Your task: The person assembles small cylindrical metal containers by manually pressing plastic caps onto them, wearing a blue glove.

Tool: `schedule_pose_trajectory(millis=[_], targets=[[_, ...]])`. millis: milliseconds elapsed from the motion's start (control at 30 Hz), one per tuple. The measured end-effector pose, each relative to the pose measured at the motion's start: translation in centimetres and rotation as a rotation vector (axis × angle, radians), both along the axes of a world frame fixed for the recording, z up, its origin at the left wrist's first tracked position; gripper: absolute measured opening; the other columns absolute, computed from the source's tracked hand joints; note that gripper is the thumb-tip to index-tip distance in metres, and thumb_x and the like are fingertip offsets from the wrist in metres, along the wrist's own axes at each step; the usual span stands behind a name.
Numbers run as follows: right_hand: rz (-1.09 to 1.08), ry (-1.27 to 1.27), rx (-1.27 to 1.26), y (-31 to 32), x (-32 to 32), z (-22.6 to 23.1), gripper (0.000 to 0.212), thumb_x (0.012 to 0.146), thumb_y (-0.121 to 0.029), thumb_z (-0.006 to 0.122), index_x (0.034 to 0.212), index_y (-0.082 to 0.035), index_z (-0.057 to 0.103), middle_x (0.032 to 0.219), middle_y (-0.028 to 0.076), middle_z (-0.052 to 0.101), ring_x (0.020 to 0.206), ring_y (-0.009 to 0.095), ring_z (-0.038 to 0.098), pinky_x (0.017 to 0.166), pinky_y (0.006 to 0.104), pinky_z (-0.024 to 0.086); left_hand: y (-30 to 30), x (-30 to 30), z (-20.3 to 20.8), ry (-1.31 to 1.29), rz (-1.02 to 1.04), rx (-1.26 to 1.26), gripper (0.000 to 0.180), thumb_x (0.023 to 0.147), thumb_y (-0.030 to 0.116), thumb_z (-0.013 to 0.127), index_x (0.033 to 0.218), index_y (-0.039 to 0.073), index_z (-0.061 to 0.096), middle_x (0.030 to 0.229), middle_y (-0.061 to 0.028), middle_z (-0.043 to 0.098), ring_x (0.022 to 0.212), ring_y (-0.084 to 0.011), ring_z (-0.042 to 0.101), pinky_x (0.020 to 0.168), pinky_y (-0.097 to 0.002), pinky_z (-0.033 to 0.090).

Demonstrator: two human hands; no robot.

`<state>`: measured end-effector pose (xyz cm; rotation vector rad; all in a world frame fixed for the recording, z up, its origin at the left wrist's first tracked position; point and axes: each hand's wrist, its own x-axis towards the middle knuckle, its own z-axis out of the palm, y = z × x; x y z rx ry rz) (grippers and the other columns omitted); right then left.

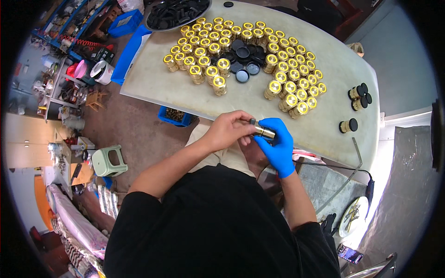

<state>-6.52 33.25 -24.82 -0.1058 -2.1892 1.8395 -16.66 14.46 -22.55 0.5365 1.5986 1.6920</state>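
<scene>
In front of my body, just off the table's near edge, both hands hold a short shiny brass-coloured cylinder (265, 132). My right hand (281, 147), in a blue glove, wraps round its right end. The bare fingers of my left hand (228, 131) are closed on its left end, where a small dark part shows; the fingers hide most of it. On the pale table (250, 103) beyond stand many similar cylinders with yellow-gold tops, in a left group (196, 72) and a right group (290, 100). Between them lies a pile of round black caps (242, 52).
A metal bowl (180, 28) of black pieces sits at the far left. Several black-capped cylinders (347, 125) stand or lie at the table's right. A bent metal bar (357, 153) crosses the right corner. Left of me are a green stool (109, 160) and a blue bin (175, 116).
</scene>
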Motion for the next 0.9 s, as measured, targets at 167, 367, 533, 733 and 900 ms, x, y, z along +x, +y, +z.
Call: schedule_pose_trajectory(millis=[167, 367, 533, 733, 900], targets=[[0.011, 0.141, 0.306, -0.1, 0.3, 1.3, 0.034, 0.086, -0.010, 0.080, 0.118, -0.003, 0.067, 0.111, 0.010, 0.068, 0.103, 0.021, 0.067, 0.089, 0.0346, 0.055, -0.2, -0.1, 0.2, -0.130, -0.023, 0.004, 0.036, 0.095, 0.011, 0.073, 0.128, 0.000, 0.062, 0.095, -0.0068, 0.069, 0.077, -0.0125, 0.065, 0.069, -0.0252, 0.052], [0.198, -0.457, -0.571, 0.9, 0.2, 0.4, 0.029, 0.093, -0.010, 0.075, 0.118, 0.000, 0.064, 0.108, 0.009, 0.068, 0.093, 0.016, 0.068, 0.077, 0.0302, 0.056, -0.9, 0.0, 1.2, 0.608, -0.073, -0.034, 0.043, 0.089, 0.011, 0.077, 0.128, 0.006, 0.064, 0.116, -0.0058, 0.062, 0.094, -0.0142, 0.060, 0.080, -0.0274, 0.051], [0.118, -0.367, -0.555, 0.2, 0.2, 0.0, 0.029, 0.093, -0.010, 0.075, 0.118, -0.001, 0.064, 0.108, 0.011, 0.068, 0.091, 0.017, 0.068, 0.075, 0.0299, 0.057, -1.0, 0.2, 1.6, 0.548, -0.047, -0.015, 0.042, 0.090, 0.009, 0.075, 0.131, 0.006, 0.063, 0.113, -0.0054, 0.063, 0.095, -0.0142, 0.062, 0.083, -0.0283, 0.052], [0.030, 0.185, 0.283, -0.2, -0.1, 1.1, 0.040, 0.083, -0.006, 0.080, 0.121, -0.006, 0.068, 0.117, 0.014, 0.067, 0.102, 0.029, 0.068, 0.088, 0.0374, 0.057, -0.5, 0.7, -1.5, -0.088, 0.060, 0.147, 0.032, 0.101, 0.010, 0.064, 0.131, -0.002, 0.061, 0.106, -0.0079, 0.067, 0.084, -0.0154, 0.069, 0.075, -0.0291, 0.058], [-0.020, 0.260, 0.400, 0.2, -0.2, 1.8, 0.045, 0.080, -0.002, 0.081, 0.123, -0.008, 0.069, 0.122, 0.014, 0.066, 0.105, 0.033, 0.067, 0.090, 0.0397, 0.056, 1.1, 0.8, -1.8, -0.286, 0.156, 0.132, 0.029, 0.105, 0.016, 0.060, 0.127, -0.004, 0.062, 0.104, -0.0110, 0.070, 0.078, -0.0167, 0.070, 0.067, -0.0302, 0.060]])
